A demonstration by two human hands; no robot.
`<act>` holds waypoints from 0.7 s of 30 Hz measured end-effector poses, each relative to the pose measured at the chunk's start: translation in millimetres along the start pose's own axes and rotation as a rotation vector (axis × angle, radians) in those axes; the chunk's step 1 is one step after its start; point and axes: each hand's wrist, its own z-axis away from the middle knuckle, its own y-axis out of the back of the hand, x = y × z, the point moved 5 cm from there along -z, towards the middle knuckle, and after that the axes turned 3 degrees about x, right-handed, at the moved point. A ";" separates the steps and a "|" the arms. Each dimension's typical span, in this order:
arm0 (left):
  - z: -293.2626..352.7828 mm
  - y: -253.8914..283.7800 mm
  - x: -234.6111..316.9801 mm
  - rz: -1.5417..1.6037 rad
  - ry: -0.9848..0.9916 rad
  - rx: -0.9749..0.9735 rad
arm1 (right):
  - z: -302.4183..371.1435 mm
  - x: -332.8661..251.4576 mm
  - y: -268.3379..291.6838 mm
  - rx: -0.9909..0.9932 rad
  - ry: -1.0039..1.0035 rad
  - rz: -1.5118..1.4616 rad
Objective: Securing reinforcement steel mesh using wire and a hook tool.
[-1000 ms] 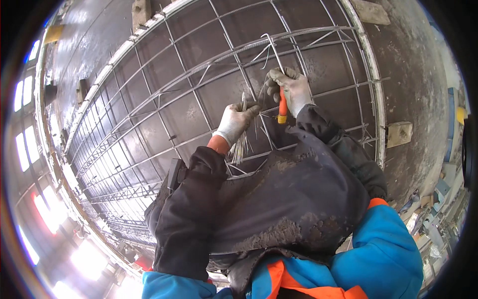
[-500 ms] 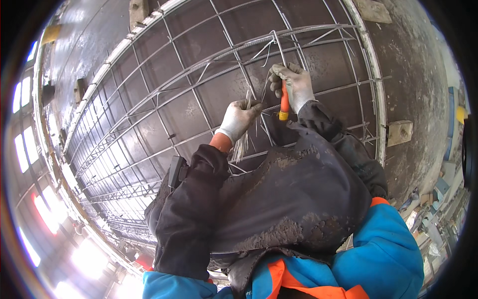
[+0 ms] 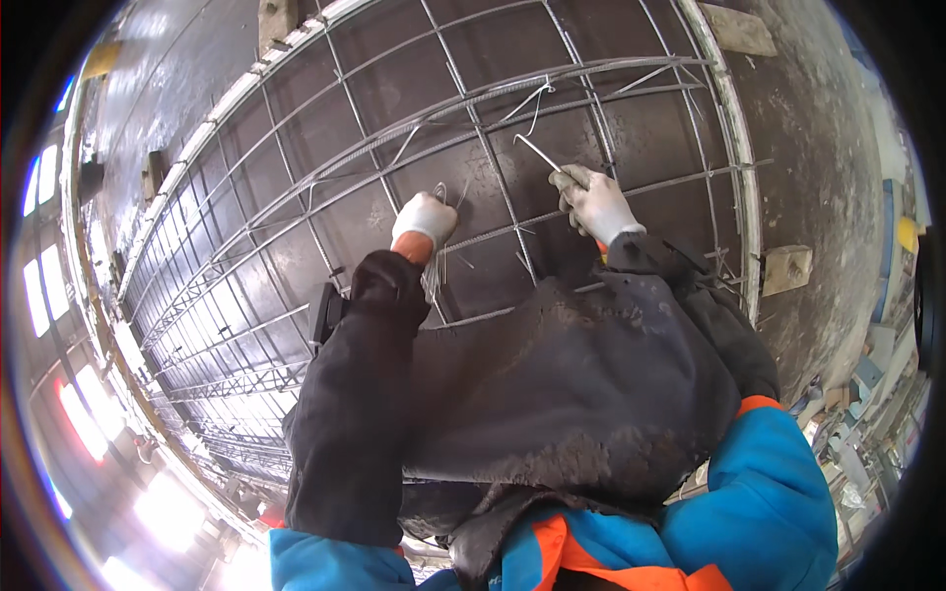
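Observation:
My left hand [image 3: 426, 219], in a white-grey work glove, is closed around a bundle of thin tie wires [image 3: 432, 278]; their loose ends hang below the fist and some bent ends show above it. My right hand [image 3: 599, 205], also gloved, grips a wire-tying hook [image 3: 537, 153], its thin bent metal shaft pointing up and left. Only a bit of its orange handle shows under the hand. Beyond the hook tip, a loose tie wire [image 3: 535, 116] hangs from a ribbed bar of the lattice girder [image 3: 471, 100]. Both hands are over the steel rebar mesh [image 3: 483, 141].
Under the mesh lies a dark, smooth formwork panel [image 3: 379, 84]. A pale raised edge strip [image 3: 741, 158] bounds it on the right, with wooden blocks [image 3: 788, 269] outside. A worn dark apron [image 3: 572, 384] covers my front. Assorted clutter [image 3: 857, 433] lies at lower right.
My left hand has moved left with the wires. The hook has come off the girder, drawn down and tilted left in my right hand, leaving a wire hanging there.

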 end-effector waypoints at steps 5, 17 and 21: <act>2.5 56.4 51.7 0.173 0.194 0.131 | -45.1 6.9 -8.3 -0.115 -0.080 -0.215; -8.5 62.3 48.1 0.294 0.050 0.311 | -23.8 -12.3 -14.9 -0.406 -0.258 -0.493; -2.7 76.1 71.1 0.264 -0.049 0.560 | -29.4 -28.5 -30.9 -0.341 -0.156 -0.231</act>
